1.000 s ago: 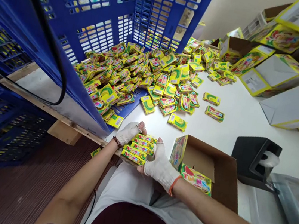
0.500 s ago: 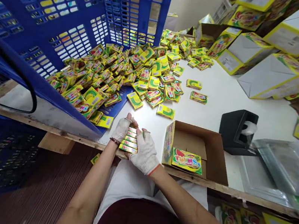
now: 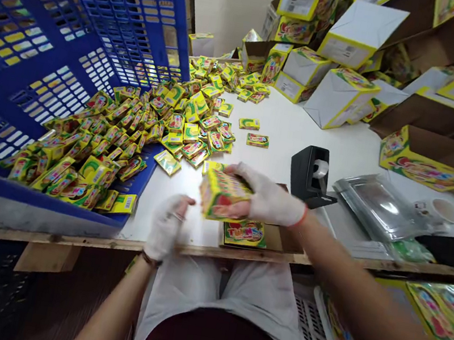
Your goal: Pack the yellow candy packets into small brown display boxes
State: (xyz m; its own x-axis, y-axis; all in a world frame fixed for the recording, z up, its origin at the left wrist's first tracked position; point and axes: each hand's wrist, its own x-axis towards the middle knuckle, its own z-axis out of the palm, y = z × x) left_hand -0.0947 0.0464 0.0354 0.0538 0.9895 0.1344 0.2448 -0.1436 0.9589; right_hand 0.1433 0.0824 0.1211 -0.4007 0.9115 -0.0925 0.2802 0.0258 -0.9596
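Note:
My right hand [image 3: 268,196], in a white fingerless glove, grips a block of small yellow gum-like boxes [image 3: 227,193] lined up side by side. It holds the block above the left end of an open cardboard carton [image 3: 287,240], partly hiding it. Inside the carton, a yellow printed box face [image 3: 245,233] with "TWINS"-like lettering shows. My left hand [image 3: 166,226], gloved too and blurred, hovers near the table's front edge. Its fingers are loosely bent and apart from the block, with nothing visible in them.
A blue crate [image 3: 75,8] lies tipped at left, spilling a heap of small yellow boxes [image 3: 129,131] onto the white table [image 3: 277,126]. A black tape dispenser [image 3: 310,174] stands behind the carton. Clear plastic packs [image 3: 380,206] lie at right. Larger cartons [image 3: 337,95] pile up at back right.
My right hand has lifted the block of small boxes from the table edge and carried it right, over the carton. My left hand has come off the block. The view has turned right.

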